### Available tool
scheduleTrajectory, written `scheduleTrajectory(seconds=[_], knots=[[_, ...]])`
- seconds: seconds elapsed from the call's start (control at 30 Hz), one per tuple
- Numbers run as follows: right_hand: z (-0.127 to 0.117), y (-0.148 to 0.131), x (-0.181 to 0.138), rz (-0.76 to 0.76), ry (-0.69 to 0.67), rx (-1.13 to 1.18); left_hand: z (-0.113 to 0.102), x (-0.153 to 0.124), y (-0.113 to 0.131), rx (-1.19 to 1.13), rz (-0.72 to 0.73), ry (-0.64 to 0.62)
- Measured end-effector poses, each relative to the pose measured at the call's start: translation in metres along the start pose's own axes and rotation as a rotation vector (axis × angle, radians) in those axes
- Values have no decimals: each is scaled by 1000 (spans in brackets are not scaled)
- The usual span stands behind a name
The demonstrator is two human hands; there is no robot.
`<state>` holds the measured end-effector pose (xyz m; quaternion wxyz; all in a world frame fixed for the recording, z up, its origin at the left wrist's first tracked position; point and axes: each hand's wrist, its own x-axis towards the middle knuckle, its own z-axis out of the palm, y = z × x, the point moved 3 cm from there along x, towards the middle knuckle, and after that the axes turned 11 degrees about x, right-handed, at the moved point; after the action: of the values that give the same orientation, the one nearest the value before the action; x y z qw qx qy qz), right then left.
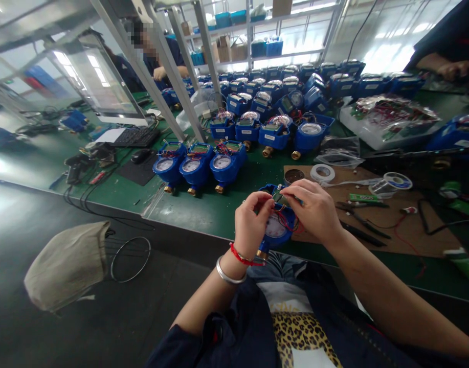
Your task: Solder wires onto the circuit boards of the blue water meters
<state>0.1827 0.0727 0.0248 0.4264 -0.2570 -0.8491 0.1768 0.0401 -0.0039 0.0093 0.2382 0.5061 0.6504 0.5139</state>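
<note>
Right at the bench's (pixel 203 217) front edge sat the blue meter (pixel 275 226), tucked under both hands, brass fitting (pixel 262 254) towards the wearer! In came the left hand (pixel 251 222), thumb and forefinger pinched on the small circuit board (pixel 277 197) above the dial; the right hand (pixel 313 207) met its other side, fingers bunched, though whether they gripped it, one couldn't tell. Red wires (pixel 283 221) looped below, and white tape (pixel 322 174) lay beyond on the brown sheet (pixel 429 230)
</note>
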Motion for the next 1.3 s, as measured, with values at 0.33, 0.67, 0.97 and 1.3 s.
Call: scheduleTrajectory(seconds=[0.33,0.67,0.97,1.3], knots=[[-1,0,-1,59,7,110,-1,-1,3,-4,-41,24],[-7,-7,2,58,-5,166,2,2,5,-174,-107,-1],[0,-9,10,111,-1,138,0,3,5,-312,-186,-48],[-4,-7,-2,242,57,254,-2,11,18,-422,-229,-268]])
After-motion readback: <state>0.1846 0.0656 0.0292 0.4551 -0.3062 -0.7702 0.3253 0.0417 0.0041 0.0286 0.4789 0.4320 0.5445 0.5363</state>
